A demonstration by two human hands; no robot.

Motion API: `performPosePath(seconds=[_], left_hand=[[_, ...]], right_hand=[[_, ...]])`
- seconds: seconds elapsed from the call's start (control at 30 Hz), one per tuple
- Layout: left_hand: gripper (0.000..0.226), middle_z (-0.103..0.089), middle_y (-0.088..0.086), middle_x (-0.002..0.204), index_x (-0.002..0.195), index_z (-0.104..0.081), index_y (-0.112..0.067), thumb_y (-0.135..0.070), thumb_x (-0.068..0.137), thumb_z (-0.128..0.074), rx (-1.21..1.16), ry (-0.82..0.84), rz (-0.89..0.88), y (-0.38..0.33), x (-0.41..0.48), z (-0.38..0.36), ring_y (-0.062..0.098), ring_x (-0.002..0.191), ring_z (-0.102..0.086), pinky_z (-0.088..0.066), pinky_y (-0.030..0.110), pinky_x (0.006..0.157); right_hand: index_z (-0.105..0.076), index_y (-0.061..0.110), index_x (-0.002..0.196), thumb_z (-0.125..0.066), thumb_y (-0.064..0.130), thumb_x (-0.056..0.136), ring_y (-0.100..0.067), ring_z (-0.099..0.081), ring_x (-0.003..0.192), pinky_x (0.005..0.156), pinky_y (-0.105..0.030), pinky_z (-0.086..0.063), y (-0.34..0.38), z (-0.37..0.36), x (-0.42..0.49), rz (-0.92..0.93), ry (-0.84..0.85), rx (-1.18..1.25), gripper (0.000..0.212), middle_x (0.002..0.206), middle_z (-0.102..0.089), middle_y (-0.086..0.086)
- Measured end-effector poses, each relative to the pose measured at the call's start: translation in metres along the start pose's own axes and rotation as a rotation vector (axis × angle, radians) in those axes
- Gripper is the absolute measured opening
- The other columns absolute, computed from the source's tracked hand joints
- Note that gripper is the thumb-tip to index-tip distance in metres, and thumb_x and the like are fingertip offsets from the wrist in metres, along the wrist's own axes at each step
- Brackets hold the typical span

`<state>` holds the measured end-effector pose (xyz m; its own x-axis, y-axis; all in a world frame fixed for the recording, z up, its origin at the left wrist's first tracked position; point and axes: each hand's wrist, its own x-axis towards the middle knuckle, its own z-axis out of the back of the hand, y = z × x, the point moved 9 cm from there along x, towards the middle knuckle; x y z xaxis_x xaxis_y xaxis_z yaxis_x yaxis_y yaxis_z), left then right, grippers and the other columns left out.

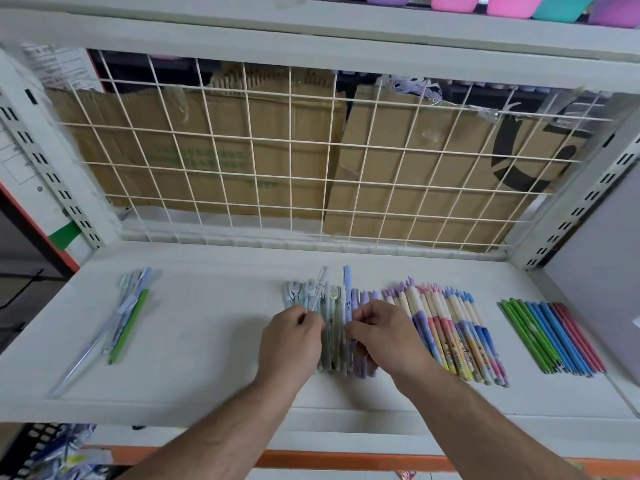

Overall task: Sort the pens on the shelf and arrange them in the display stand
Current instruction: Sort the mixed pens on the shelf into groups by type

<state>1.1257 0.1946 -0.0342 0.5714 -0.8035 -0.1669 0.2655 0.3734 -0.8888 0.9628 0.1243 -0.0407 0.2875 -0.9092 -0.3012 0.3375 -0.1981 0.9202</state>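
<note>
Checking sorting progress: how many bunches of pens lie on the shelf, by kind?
Loose mixed bunch, far left: 1
Pastel bunch, fingered by left hand and right hand: 1
Cream-topped bunch: 1
Green, blue and red bunch: 1
Total: 4

Light lay bright and even over the white shelf (pixel 214 341). My left hand (pixel 291 341) and right hand (pixel 384 337) threw only faint, soft shadows. The white pen (pixel 320 285) pinched in my left and the blue pen (pixel 347 289) in my right looked soft-edged. The wide lens bowed the shelf posts (pixel 52 174) outward at the edges.
</note>
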Motion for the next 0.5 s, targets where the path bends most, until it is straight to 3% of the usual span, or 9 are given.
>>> performPosePath(seconds=[0.07,0.13,0.23,0.5], left_hand=[[0.031,-0.041,-0.004,0.047,0.063,-0.046,-0.008,-0.022,0.086,-0.060,0.093,-0.042,-0.057,-0.001,0.006,0.004,0.018,0.051,-0.037,-0.029,0.031,0.050],[0.025,-0.048,-0.009,0.048,0.066,-0.052,-0.014,-0.024,0.087,-0.061,0.152,-0.055,-0.093,-0.003,0.010,0.005,0.011,0.047,-0.042,-0.033,0.025,0.047],[0.011,-0.066,-0.009,0.071,0.089,-0.059,-0.029,-0.019,0.087,-0.062,0.132,-0.035,-0.074,-0.001,0.013,0.009,0.001,0.054,-0.058,-0.036,0.008,0.042],[0.017,-0.069,-0.004,0.072,0.098,-0.062,-0.025,-0.023,0.082,-0.067,0.147,-0.008,-0.010,0.021,0.021,0.022,0.002,0.059,-0.062,-0.038,0.008,0.044]], right_hand=[[-0.060,0.001,0.088,-0.065,-0.001,0.087,-0.020,-0.046,0.043,0.038,-0.025,-0.038,-0.001,-0.001,0.000,-0.007,0.004,0.014,0.005,0.068,-0.058,-0.015],[-0.061,0.000,0.089,-0.065,0.000,0.086,-0.019,-0.044,0.040,0.038,-0.024,-0.036,-0.002,-0.001,0.001,-0.006,-0.001,-0.006,0.005,0.065,-0.057,-0.014],[-0.062,0.004,0.089,-0.065,0.003,0.084,-0.016,-0.047,0.039,0.039,-0.022,-0.037,-0.002,-0.005,0.004,0.007,-0.012,-0.088,0.006,0.060,-0.060,-0.008],[-0.063,0.013,0.088,-0.068,0.015,0.084,-0.011,-0.057,0.048,0.049,-0.024,-0.049,0.009,-0.028,0.015,0.082,-0.049,-0.305,0.006,0.070,-0.070,-0.006]])
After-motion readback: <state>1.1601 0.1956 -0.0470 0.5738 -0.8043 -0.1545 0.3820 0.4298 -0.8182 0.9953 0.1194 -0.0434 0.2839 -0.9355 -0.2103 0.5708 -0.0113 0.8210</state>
